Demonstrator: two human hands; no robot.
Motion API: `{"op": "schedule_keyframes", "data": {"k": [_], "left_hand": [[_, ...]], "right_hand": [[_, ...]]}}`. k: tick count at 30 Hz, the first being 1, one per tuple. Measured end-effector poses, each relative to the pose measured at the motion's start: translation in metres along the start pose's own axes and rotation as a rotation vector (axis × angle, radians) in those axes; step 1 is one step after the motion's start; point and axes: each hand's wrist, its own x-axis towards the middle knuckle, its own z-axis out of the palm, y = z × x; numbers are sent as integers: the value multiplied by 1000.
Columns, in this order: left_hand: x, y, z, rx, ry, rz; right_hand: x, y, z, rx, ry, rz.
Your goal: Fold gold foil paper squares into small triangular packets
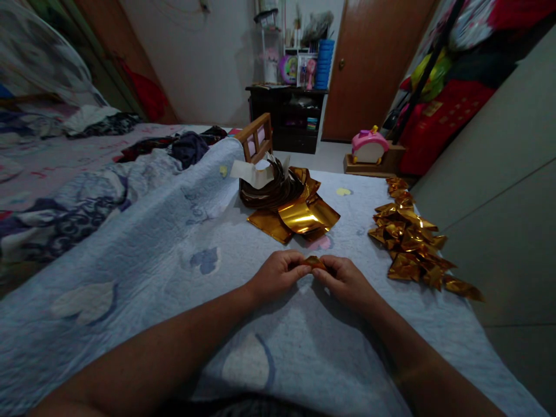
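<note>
Both my hands meet over the middle of the bed and pinch a small piece of gold foil paper (314, 262) between them. My left hand (281, 270) closes on its left end, thumb toward me. On its right end, my right hand (343, 273) grips with thumb and fingers. Much of the piece is hidden by my fingers. Just beyond lie loose gold foil sheets (309, 214), beside a curled stack of dark-edged sheets (271, 191) with a white sheet on it. Several folded gold foil pieces (408, 237) are heaped along the bed's right edge.
A pale blue quilt (174, 313) covers the bed and rises in a ridge at left. Rumpled clothes (186, 147) lie beyond it. Past the far edge stand a dark cabinet (284, 119) and a pink toy (370, 145). A pale panel (499, 191) borders the right side.
</note>
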Motion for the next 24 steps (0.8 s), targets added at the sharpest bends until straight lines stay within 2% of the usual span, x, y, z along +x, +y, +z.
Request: {"op": "schedule_keyframes", "data": {"k": [5, 10, 20, 24], "left_hand": [[0, 0, -3, -31, -73, -19], [-2, -1, -8, 29, -88, -53], [-2, -4, -7, -101, -182, -84], [-3, -2, -9, -122, -179, -99]], "right_hand": [[0, -2, -2, 63, -19, 9], [-1, -2, -4, 91, -29, 17], [-2, -5, -3, 256, -142, 5], [-3, 0, -9, 233, -128, 69]]}}
